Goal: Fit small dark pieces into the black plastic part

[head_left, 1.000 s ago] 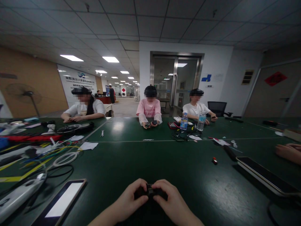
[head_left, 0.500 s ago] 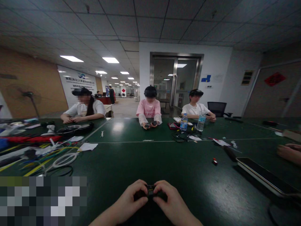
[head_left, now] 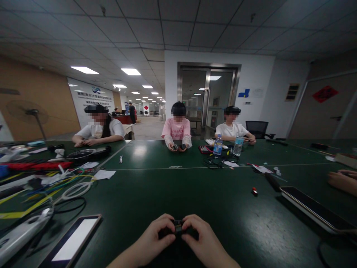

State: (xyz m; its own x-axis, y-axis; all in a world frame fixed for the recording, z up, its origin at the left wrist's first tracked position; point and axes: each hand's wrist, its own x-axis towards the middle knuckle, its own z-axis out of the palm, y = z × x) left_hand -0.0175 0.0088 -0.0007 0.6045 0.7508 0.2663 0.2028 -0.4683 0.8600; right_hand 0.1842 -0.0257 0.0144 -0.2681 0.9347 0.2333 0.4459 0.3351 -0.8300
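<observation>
Close to the table's near edge, my left hand (head_left: pixel 156 235) and my right hand (head_left: pixel 199 236) face each other, thumbs and forefingers bent into a pinch. Between their fingertips is a small dark block-like piece (head_left: pixel 178 226), gripped from both sides just above the green table (head_left: pixel 178 193). Its kind is too dark and small to make out, and the fingers cover its ends.
Left are a lit phone (head_left: pixel 71 242), a white device (head_left: pixel 25 236) and tangled cables (head_left: pixel 76 190). Right lie a small red piece (head_left: pixel 254 191) and a dark-screened device (head_left: pixel 315 208). Across the table, a person in pink (head_left: pixel 176 130) holds small dark things; bottles (head_left: pixel 238 145) stand nearby.
My hands stay in nearly the same place, still holding the dark piece. Across the table, the small things in the other person's hands have shifted slightly. The lower left corner, earlier blurred out, now shows.
</observation>
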